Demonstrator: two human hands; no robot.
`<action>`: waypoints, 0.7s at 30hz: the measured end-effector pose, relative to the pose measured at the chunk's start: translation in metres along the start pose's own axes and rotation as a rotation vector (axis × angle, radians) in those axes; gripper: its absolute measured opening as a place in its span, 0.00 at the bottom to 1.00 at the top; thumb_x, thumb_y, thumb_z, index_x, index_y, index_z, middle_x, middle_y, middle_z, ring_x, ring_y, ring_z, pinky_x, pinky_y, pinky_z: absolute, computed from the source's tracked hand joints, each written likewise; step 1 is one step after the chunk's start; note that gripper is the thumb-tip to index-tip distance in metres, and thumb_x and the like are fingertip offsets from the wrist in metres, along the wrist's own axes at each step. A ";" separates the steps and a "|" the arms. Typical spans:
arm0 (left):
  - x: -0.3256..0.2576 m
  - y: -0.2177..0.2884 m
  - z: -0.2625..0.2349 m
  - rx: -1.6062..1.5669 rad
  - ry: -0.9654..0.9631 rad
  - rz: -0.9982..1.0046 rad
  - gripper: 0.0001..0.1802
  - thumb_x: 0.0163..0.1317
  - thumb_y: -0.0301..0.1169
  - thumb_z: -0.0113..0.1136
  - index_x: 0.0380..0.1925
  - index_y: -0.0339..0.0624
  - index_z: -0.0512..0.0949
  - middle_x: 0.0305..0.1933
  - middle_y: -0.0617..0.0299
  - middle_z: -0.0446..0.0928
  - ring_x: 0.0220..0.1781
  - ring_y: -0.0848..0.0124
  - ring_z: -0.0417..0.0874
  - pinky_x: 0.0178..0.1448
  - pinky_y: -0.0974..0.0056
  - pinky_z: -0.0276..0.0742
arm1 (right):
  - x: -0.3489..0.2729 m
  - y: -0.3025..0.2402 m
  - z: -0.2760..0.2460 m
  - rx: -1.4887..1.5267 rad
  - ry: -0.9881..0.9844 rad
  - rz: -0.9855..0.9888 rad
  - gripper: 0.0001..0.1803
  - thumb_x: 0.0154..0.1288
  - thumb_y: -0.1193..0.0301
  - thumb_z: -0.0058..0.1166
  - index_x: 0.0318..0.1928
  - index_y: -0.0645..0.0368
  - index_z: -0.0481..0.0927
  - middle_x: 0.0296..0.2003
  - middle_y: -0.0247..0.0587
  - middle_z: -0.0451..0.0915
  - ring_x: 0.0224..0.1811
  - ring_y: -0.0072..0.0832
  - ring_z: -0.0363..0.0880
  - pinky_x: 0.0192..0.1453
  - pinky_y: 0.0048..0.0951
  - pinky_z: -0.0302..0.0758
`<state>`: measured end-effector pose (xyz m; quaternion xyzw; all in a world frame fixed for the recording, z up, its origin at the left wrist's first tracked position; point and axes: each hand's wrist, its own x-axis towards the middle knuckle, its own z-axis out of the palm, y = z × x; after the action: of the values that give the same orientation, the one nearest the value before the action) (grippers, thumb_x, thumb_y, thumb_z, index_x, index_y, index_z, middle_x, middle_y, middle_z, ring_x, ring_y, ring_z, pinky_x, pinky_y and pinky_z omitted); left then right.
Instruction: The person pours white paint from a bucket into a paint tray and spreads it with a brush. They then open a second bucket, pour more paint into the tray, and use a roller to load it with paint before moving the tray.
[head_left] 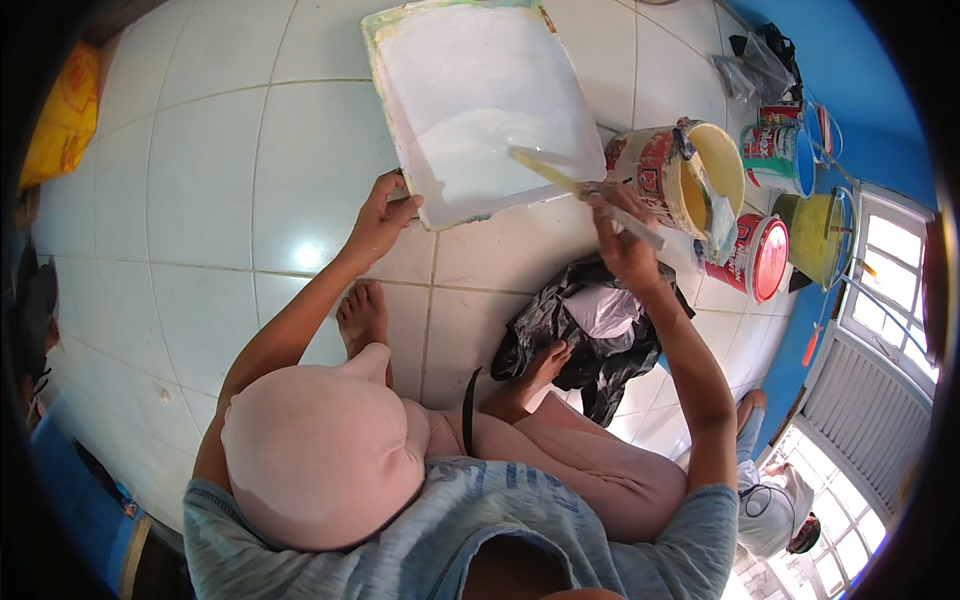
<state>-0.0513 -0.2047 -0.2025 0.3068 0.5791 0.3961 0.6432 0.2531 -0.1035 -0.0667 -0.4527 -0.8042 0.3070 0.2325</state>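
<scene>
A paint tray lined with white holds a pool of white paint and lies on the tiled floor in front of me. My left hand grips the tray's near left corner. My right hand is closed around a long flat stick whose far end dips into the white paint in the tray. Just right of that hand stands an open paint can with yellowish paint inside. I am squatting, with my bare feet on the tiles below the tray.
A black plastic bag with something white inside lies by my right foot. More paint cans, a red lid and a yellow-green bucket line the blue wall at right. Another person is at lower right.
</scene>
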 end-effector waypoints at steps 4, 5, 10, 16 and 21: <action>0.000 0.001 -0.001 0.000 -0.001 -0.027 0.17 0.68 0.40 0.56 0.51 0.48 0.66 0.52 0.66 0.75 0.54 0.74 0.76 0.57 0.62 0.72 | -0.007 0.000 0.015 0.097 -0.121 -0.117 0.06 0.62 0.78 0.53 0.38 0.66 0.80 0.33 0.50 0.80 0.37 0.46 0.79 0.43 0.37 0.75; 0.000 -0.001 0.000 -0.008 0.009 -0.016 0.17 0.68 0.39 0.56 0.51 0.48 0.66 0.52 0.66 0.76 0.54 0.74 0.76 0.57 0.62 0.72 | -0.009 0.003 0.011 0.105 -0.146 -0.135 0.06 0.62 0.78 0.53 0.38 0.66 0.81 0.34 0.50 0.81 0.37 0.46 0.79 0.43 0.37 0.75; -0.001 0.004 0.003 -0.002 0.003 0.000 0.16 0.69 0.39 0.56 0.51 0.49 0.65 0.51 0.66 0.76 0.53 0.75 0.76 0.57 0.62 0.71 | -0.002 0.011 -0.014 -0.078 0.013 0.051 0.06 0.64 0.76 0.52 0.39 0.65 0.81 0.35 0.50 0.81 0.37 0.44 0.80 0.43 0.35 0.76; -0.002 0.004 0.002 0.009 0.013 -0.026 0.16 0.69 0.40 0.56 0.50 0.49 0.65 0.50 0.66 0.77 0.53 0.75 0.76 0.58 0.62 0.71 | -0.007 -0.003 0.008 0.102 -0.118 -0.002 0.06 0.63 0.77 0.53 0.39 0.66 0.80 0.35 0.50 0.81 0.38 0.44 0.80 0.43 0.35 0.76; -0.002 0.007 0.004 -0.001 0.020 -0.023 0.15 0.69 0.39 0.56 0.48 0.48 0.65 0.49 0.66 0.77 0.52 0.75 0.77 0.58 0.62 0.71 | -0.007 0.006 -0.007 0.039 -0.093 0.026 0.06 0.64 0.77 0.53 0.38 0.66 0.80 0.34 0.51 0.81 0.37 0.45 0.80 0.42 0.35 0.76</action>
<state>-0.0485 -0.2031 -0.1952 0.2956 0.5887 0.3920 0.6421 0.2650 -0.1054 -0.0664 -0.4437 -0.8021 0.3462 0.1998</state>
